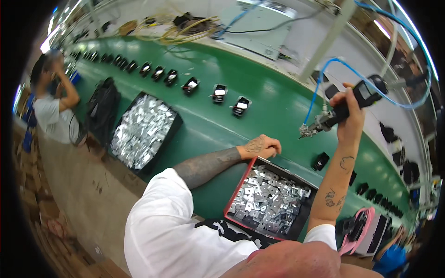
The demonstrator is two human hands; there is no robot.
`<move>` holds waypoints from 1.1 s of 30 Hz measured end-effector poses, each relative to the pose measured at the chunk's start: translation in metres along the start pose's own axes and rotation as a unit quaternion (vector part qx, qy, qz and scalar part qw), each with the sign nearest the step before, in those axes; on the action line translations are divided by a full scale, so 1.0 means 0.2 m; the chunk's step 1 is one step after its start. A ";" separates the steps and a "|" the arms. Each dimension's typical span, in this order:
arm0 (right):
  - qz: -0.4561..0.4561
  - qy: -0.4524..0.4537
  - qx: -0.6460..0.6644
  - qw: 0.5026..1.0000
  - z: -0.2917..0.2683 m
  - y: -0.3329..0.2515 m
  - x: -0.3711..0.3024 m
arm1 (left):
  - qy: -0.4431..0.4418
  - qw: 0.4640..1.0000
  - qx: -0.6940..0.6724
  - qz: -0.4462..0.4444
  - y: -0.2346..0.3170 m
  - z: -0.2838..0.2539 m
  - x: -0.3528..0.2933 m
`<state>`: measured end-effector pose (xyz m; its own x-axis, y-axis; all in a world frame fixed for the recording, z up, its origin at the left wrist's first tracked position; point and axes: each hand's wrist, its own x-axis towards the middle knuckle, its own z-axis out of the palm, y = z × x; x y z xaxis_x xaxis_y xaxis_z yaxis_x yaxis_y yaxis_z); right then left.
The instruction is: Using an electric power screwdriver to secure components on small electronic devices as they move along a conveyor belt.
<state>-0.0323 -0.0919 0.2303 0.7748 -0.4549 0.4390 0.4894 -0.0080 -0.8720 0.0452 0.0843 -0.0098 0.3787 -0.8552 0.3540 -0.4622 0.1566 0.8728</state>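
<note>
My right hand (350, 118) grips the pneumatic screwdriver (340, 111) at 2 o'clock, tip lifted off the green surface (208, 125). My left hand (259, 147) is fisted, perhaps holding a plate, above the red tray (238, 192).

A long green conveyor surface (259, 99) runs from the upper left of the frame to the lower right, carrying a curving row of small black parts with white labels (219, 92). Left of centre sits a black tray heaped with shiny square metal plates (141, 131), a black bag (103, 107) just beside it. At the far left a person in a grey shirt (50, 109) stands, and tangled yellow cables (183, 30) lie along the top.
</note>
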 end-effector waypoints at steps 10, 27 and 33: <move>-0.010 0.058 -0.085 0.995 -0.40 -0.30 -0.16 | -0.086 0.987 0.135 -0.010 0.00 0.05 0.28; -0.014 0.023 -0.080 0.996 -0.53 -0.34 -0.24 | -0.146 0.930 0.266 0.209 -0.06 0.59 0.77; -0.005 -0.026 -0.032 0.999 -0.47 -0.26 -0.19 | -0.080 0.963 0.209 0.154 -0.07 0.49 0.72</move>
<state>-0.1244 -0.1580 0.2384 0.7908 -0.4075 0.4568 0.4721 -0.0691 -0.8788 0.0278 -0.0900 -0.0042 0.0601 -0.8704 0.4887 -0.8270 0.2307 0.5126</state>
